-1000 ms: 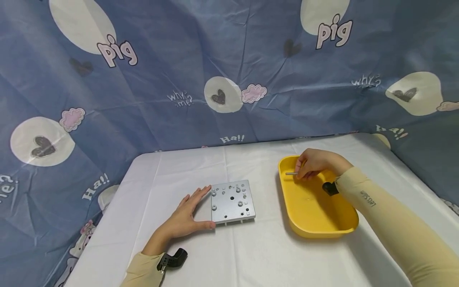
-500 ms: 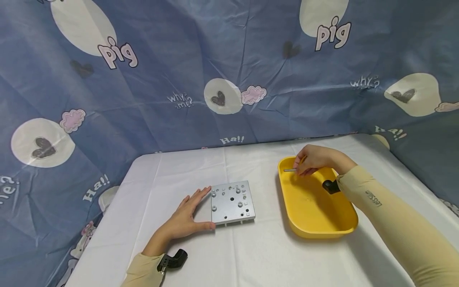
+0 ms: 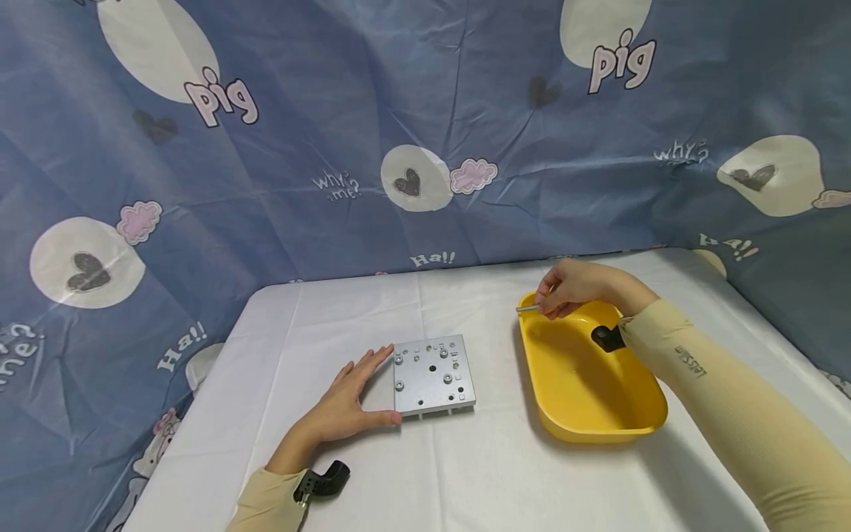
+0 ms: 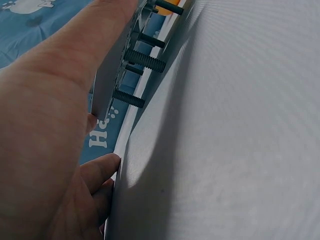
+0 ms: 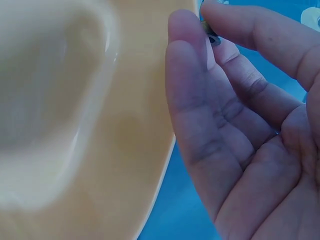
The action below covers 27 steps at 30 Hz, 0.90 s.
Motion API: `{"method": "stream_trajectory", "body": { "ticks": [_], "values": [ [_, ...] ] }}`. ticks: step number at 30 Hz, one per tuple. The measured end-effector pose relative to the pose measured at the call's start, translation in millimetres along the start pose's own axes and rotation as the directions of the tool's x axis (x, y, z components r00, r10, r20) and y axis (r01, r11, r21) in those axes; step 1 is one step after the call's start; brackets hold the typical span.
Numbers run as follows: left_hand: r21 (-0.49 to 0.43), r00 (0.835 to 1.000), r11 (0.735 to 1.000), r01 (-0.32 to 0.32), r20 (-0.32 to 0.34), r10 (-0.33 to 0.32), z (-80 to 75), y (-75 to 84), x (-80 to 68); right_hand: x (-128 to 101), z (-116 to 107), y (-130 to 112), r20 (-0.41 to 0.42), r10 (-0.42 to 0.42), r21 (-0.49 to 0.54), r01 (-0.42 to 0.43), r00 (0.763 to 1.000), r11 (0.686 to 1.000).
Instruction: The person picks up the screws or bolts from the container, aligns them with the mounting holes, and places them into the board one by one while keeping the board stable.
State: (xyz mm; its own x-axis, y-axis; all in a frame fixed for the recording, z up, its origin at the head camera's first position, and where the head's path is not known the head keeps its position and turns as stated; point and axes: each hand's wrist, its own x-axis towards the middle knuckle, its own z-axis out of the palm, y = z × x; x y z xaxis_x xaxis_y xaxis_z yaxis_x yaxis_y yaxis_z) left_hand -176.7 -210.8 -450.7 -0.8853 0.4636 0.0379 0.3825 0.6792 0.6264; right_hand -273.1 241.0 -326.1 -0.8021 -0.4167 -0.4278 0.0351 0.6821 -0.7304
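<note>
From the head view I see my right hand (image 3: 573, 288) held above the far end of the yellow tray (image 3: 638, 421), fingers curled with thumb and fingertips pinching a small metal pin (image 3: 526, 309) that sticks out to the left over the tray's far rim. In the right wrist view only the dark tip of that pin (image 5: 212, 38) shows between my fingertips (image 5: 187, 30), with the tray's inner wall (image 5: 100, 125) blurred beneath. My left hand (image 3: 346, 405) lies flat on the white tablecloth (image 3: 465, 473), fingers straight and relaxed, gripping nothing, its thumb and forefinger resting against the left edge of the grey metal plate (image 3: 433, 374). The left wrist view shows the plate's underside (image 4: 115, 75) with several dark screw ends (image 4: 145, 59) pointing toward the cloth. The plate sits near the tray, clear of it. Behind the table hangs a blue patterned curtain (image 3: 332, 118).
</note>
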Motion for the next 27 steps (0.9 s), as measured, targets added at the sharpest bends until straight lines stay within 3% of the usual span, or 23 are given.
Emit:
{"method": "stream_trajectory", "body": {
  "ticks": [27],
  "values": [
    [0.002,1.0,1.0,-0.022,-0.006,0.022,-0.7,0.7,-1.9,24,25,-50,-0.008,-0.105,-0.063,0.105,0.994,0.993]
  ]
}}
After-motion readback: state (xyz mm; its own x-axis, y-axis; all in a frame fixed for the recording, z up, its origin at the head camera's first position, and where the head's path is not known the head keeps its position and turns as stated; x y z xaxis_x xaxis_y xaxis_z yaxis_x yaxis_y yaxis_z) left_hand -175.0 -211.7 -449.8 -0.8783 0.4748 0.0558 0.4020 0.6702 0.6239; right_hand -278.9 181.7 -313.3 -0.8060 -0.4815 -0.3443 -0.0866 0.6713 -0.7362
